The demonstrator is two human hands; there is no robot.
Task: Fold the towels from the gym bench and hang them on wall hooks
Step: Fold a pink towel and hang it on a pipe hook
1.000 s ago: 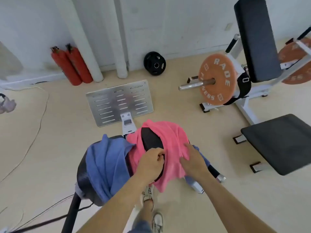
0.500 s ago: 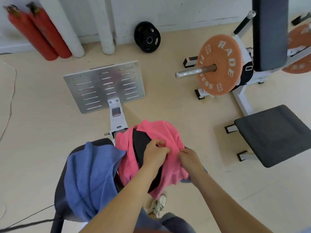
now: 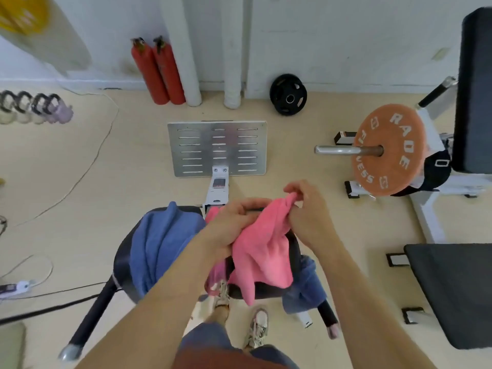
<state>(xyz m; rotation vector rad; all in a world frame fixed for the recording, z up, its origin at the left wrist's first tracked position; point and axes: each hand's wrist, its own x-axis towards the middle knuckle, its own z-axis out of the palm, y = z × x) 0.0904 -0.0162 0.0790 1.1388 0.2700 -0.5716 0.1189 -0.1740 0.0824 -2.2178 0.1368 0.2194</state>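
Note:
A pink towel (image 3: pixel 262 251) hangs bunched from both my hands above the black padded bench seat (image 3: pixel 125 265). My left hand (image 3: pixel 234 222) grips its upper left part. Pinching the top corner is my right hand (image 3: pixel 306 211). A blue towel (image 3: pixel 162 243) lies draped over the seat's left side. Another blue towel (image 3: pixel 306 286) hangs off the seat's right edge, partly hidden by the pink one. No wall hooks are in sight.
A metal footplate (image 3: pixel 217 149) lies ahead on the floor. Two red extinguishers (image 3: pixel 157 70) and a black weight plate (image 3: pixel 288 94) stand by the wall. An orange plate on a bar (image 3: pixel 388 150) and a black bench pad (image 3: pixel 452 288) are to the right. Cables (image 3: pixel 87 166) run left.
Both hands have lifted the pink towel up off the seat and gathered it. The camera has tilted up, showing more of the wall and the floor at left.

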